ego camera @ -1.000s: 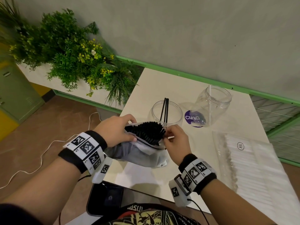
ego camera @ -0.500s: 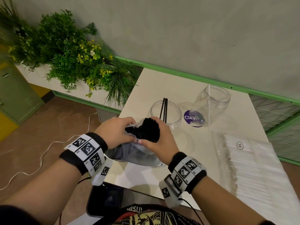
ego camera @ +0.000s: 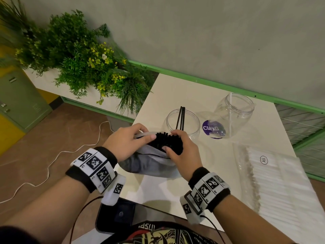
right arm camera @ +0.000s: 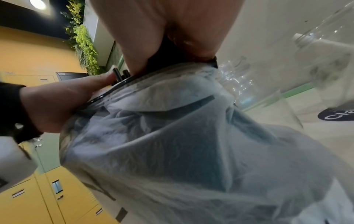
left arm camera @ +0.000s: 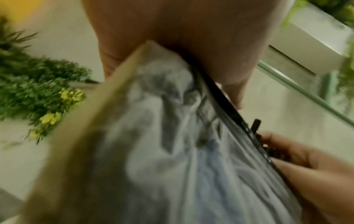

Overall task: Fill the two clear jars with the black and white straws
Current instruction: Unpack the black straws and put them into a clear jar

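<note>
A clear plastic bag (ego camera: 149, 164) packed with black straws (ego camera: 163, 141) is held over the table's near edge. My left hand (ego camera: 146, 132) grips the bag's mouth on its left side. My right hand (ego camera: 175, 136) wraps round the straw ends sticking out of the mouth. In the right wrist view my right hand's palm (right arm camera: 172, 30) closes on the dark bundle above the bag (right arm camera: 182, 136), with my left hand (right arm camera: 57, 103) pinching the rim. Just behind, the near clear jar (ego camera: 182, 124) holds a few black straws (ego camera: 181, 117). The far jar (ego camera: 233, 111) holds one white straw (ego camera: 230, 113).
A flat pack of white straws (ego camera: 281, 182) lies at the table's right. A purple round sticker (ego camera: 213, 129) sits between the jars. A planter with green plants (ego camera: 79, 55) stands left of the table (ego camera: 175, 92). A dark phone (ego camera: 119, 213) lies at the near edge.
My right hand left the bag's right rim and closed round the bundle of black straw ends. My left hand kept its grip on the bag's mouth.
</note>
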`<state>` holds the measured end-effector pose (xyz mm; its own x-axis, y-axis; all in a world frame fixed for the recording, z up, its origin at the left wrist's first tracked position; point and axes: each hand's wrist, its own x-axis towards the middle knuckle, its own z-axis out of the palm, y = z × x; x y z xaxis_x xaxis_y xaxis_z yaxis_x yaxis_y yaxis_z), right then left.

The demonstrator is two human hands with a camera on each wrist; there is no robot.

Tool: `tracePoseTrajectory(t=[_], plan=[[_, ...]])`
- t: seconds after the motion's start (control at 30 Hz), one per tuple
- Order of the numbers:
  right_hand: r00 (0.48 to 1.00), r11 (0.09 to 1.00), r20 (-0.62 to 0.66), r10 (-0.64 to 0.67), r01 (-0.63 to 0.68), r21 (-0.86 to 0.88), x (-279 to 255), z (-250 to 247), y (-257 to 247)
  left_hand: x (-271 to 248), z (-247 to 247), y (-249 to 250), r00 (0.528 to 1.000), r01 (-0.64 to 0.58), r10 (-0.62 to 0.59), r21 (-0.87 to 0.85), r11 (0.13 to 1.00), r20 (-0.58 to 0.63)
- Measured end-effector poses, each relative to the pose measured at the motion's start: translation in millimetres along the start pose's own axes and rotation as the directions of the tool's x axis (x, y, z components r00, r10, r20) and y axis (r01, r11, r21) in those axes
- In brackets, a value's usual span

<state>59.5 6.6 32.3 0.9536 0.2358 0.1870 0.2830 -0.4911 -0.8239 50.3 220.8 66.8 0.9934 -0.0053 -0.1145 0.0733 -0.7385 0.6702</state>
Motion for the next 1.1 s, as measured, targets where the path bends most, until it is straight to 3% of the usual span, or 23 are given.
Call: tracePoseTrajectory(t=[0.17,0.3,0.37,0.4,0.5,0.57,0.63,0.67,0.7,0.77,0.83,0.93,1.1], plan=[[0.999,0.999,-0.002,-0.033,0.033,-0.009,4,2,1,9,0,6,0.996,0.077,-0.085,-0.39,0.918,-0.004],[0.999,0.999,-0.007,-0.046,0.046,-0.002,5,2,1,17,1,7,0.967,0.238,-0.228,-0.726,0.645,0.114],[0.999,0.999,-0.016,-0.046,0.046,0.006,6,3,2,19,1,3,0.95,0.291,-0.27,-0.76,0.581,0.157],[0.999,0.999,-0.021,-0.047,0.047,0.007,6,3,3,20,1,-1,0.947,0.304,-0.28,-0.725,0.617,0.159],[0.999,0.999,-0.027,-0.044,0.044,0.001,9,4,4,19,-4,-15,0.962,0.267,-0.267,-0.408,0.873,0.058],[0.999,0.999,-0.029,-0.038,0.038,0.0,11,4,5,12,-13,-16,0.971,0.208,-0.231,-0.245,0.947,-0.07],[0.998,0.999,-0.038,-0.041,0.041,0.002,13,5,5,-2,-23,-9,0.981,0.073,-0.118,-0.273,0.959,-0.152],[0.998,0.999,-0.041,-0.042,0.042,0.004,13,5,6,-11,-28,-2,0.992,0.001,-0.04,-0.308,0.951,-0.122],[0.998,0.999,-0.044,-0.042,0.042,0.002,14,6,6,-19,-29,4,0.998,-0.045,0.031,-0.28,0.959,-0.054],[0.998,0.999,-0.049,-0.047,0.047,-0.003,15,6,4,-28,-22,8,0.987,-0.11,0.11,-0.009,0.994,0.117],[0.997,0.998,-0.057,-0.058,0.058,0.001,18,2,1,-27,-7,0,0.984,-0.118,0.094,0.161,0.98,0.15],[0.994,0.996,-0.073,-0.087,0.087,-0.011,25,-11,-6,-19,2,-16,1.0,-0.02,0.021,0.052,0.998,-0.018],[0.988,0.975,-0.006,-0.154,0.151,-0.164,37,-20,3,-6,3,-21,0.999,-0.011,0.013,0.046,0.999,-0.049]])
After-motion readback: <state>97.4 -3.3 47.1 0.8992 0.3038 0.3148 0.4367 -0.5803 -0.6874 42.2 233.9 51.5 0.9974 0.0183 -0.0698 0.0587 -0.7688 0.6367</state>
